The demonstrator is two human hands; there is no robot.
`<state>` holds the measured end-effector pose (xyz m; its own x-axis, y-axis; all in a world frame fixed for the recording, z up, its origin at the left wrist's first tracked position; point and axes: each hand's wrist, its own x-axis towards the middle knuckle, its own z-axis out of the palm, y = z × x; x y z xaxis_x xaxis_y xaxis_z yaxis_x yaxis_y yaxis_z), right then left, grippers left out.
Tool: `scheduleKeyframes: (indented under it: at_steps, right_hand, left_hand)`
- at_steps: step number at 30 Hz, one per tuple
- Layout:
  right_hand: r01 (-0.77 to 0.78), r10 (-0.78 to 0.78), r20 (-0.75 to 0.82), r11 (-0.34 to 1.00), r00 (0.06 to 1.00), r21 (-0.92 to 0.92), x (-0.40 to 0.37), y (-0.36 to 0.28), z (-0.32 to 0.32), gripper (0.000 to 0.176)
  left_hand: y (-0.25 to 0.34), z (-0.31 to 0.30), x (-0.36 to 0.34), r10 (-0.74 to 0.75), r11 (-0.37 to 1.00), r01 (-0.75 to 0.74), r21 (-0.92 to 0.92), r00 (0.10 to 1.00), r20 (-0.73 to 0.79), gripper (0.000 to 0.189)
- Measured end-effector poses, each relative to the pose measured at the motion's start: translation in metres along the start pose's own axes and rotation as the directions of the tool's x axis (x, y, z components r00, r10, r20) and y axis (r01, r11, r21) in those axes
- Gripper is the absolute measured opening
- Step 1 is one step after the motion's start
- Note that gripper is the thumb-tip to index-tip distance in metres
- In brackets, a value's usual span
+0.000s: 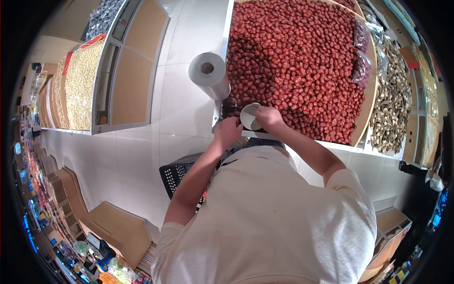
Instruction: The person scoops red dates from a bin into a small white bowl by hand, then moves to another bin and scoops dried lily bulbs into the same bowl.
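My right hand (268,117) grips the rim of a white cup (247,119), which is tilted so that its mouth faces up toward me. The cup is at the near left corner of a big bin of dried red dates (298,61). Just left of it, my left hand (228,131) has its fingers curled together at the bin's front edge, close to the cup. What those fingers hold, if anything, cannot be made out. A roll of clear plastic bags (218,84) stands at the bin's left corner, beyond my left hand.
Bagged goods (362,68) lie along the dates' right side, with a bin of dark dried pieces (390,99) beyond. Across the tiled floor (137,151) at left stands a bin of pale goods (85,90). A black perforated basket (174,177) is by my left arm. Cardboard boxes (118,227) stand behind.
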<state>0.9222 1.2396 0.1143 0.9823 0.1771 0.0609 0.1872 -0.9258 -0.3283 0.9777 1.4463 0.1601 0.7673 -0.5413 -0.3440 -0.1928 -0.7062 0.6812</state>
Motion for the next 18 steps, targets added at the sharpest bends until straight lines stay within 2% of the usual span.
scheduleKeyframes:
  at_steps: [2,3,4,6,10,12,13,15,16,18]
  right_hand:
    - [-0.023,0.024,0.026,1.0,0.999,-0.013,-0.003,-0.001,0.001,0.006]
    - [-0.009,0.01,0.012,0.999,1.0,-0.042,-0.004,0.001,0.003,0.005]
    - [-0.021,0.022,0.009,0.999,1.0,-0.044,-0.007,0.002,0.005,0.005]
    - [-0.055,0.055,-0.037,0.998,0.998,0.0,-0.01,0.001,0.004,0.007]
    - [-0.144,0.154,-0.1,0.984,0.983,0.107,-0.016,-0.007,-0.01,0.011]
    - [-0.307,0.339,-0.129,0.927,0.932,0.215,-0.02,-0.013,-0.019,0.019]
    - [-0.309,0.34,-0.127,0.926,0.932,0.215,-0.021,-0.016,-0.021,0.019]
    - [-0.481,0.523,-0.102,0.832,0.846,0.278,-0.02,-0.019,-0.022,0.023]
    - [-0.479,0.521,-0.1,0.833,0.847,0.277,-0.02,-0.018,-0.019,0.023]
    - [-0.576,0.602,0.035,0.744,0.798,0.338,-0.017,-0.015,-0.012,0.023]
  left_hand:
    - [0.001,0.006,0.014,-0.072,0.967,0.065,0.248,0.997,0.016,0.029]
    - [0.002,0.007,0.021,-0.127,0.954,0.1,0.284,0.989,0.079,0.032]
    - [0.003,0.009,0.026,-0.12,0.953,0.09,0.288,0.989,0.087,0.032]
    - [0.003,0.013,0.034,-0.179,0.921,0.107,0.374,0.97,0.164,0.032]
    - [-0.004,0.023,0.044,-0.204,0.906,0.128,0.404,0.967,0.151,0.031]
    - [-0.01,0.028,0.046,-0.205,0.916,0.145,0.373,0.971,0.124,0.032]
    - [-0.013,0.03,0.046,-0.206,0.916,0.145,0.373,0.97,0.127,0.032]
    - [-0.019,0.031,0.046,-0.115,0.949,0.084,0.303,0.99,0.087,0.03]
    - [-0.021,0.032,0.045,-0.117,0.949,0.086,0.302,0.989,0.086,0.03]
    - [-0.023,0.032,0.043,-0.081,0.981,0.078,0.18,0.997,0.015,0.027]
